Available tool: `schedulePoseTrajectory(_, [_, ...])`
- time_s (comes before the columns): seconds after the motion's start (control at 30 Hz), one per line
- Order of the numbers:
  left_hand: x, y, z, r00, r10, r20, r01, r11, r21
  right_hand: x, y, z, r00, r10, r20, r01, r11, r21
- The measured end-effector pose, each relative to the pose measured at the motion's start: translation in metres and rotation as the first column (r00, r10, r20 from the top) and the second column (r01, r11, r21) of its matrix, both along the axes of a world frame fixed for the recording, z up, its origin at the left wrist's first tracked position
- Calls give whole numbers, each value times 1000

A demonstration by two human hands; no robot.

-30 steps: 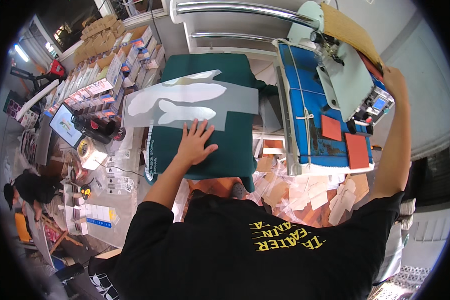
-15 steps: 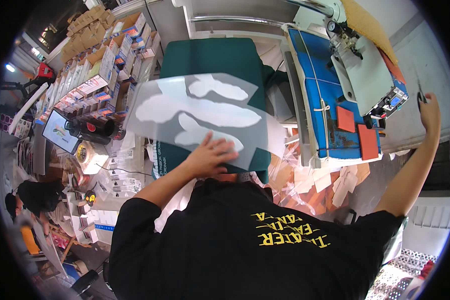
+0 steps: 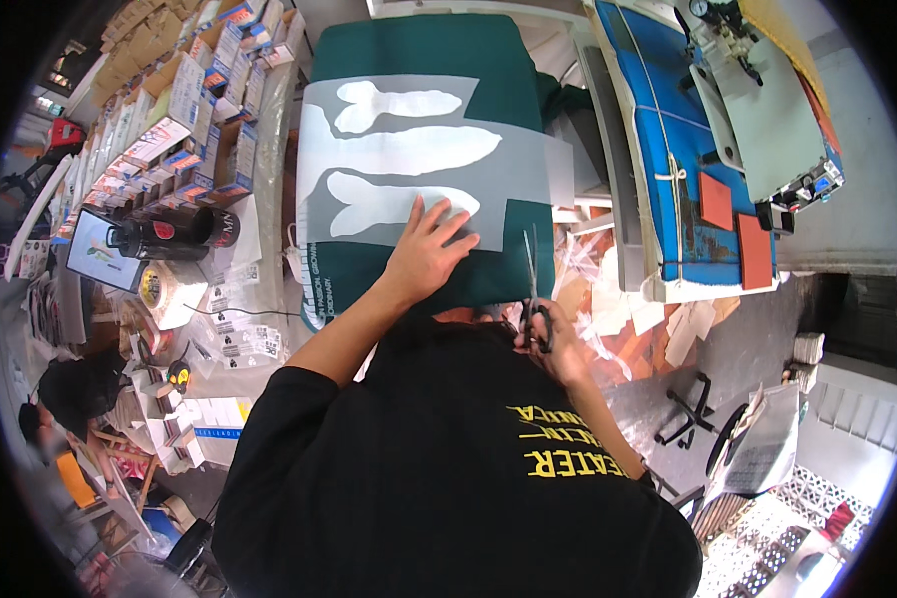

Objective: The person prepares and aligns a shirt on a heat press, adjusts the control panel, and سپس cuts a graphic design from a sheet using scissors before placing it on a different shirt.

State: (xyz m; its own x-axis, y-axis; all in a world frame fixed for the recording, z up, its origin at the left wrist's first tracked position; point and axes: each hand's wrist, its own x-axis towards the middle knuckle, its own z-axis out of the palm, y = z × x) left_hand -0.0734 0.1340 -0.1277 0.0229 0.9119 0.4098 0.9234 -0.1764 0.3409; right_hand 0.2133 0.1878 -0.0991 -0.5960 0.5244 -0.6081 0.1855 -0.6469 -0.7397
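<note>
A translucent grey sheet (image 3: 528,164) with several white rounded shapes (image 3: 409,149) on it lies over a dark green cloth (image 3: 424,50) on the surface in front of me. My left hand (image 3: 429,249) rests on the sheet's near part, fingers spread over the lowest white shape. At the near right edge of the cloth, my right hand (image 3: 565,351) grips the dark handles of a pair of scissors (image 3: 532,284). Their blades point away from me, slightly parted, to the right of the sheet and apart from it.
On the left stand cardboard boxes (image 3: 174,110), a black cup (image 3: 159,239), a tablet (image 3: 105,254) and a tape roll (image 3: 156,289). To the right is a press machine (image 3: 772,120) beside a blue board (image 3: 658,149) with red pads (image 3: 754,249). Paper scraps (image 3: 688,334) litter the floor. Another person (image 3: 80,389) is at lower left.
My right hand has come from far right to the near edge of the green cloth, bringing the scissors. The sheet now lies flatter and straighter on the cloth; my left hand stays on it.
</note>
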Motion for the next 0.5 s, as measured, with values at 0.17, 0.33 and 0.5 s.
schedulePoseTrajectory(0.17, [10, 9, -3, 993, 62, 96, -73, 990, 119, -8, -9, -12, 995, 97, 4, -97, 989, 115])
schedulePoseTrajectory(0.33, [14, 19, -5, 994, 46, 98, -59, 989, 136, -44, -18, -3, 998, 36, 48, -42, 991, 124])
schedulePoseTrajectory(0.5, [17, 20, -7, 997, 37, 68, -45, 992, 121, -56, -16, -6, 990, -7, 140, -23, 978, 208])
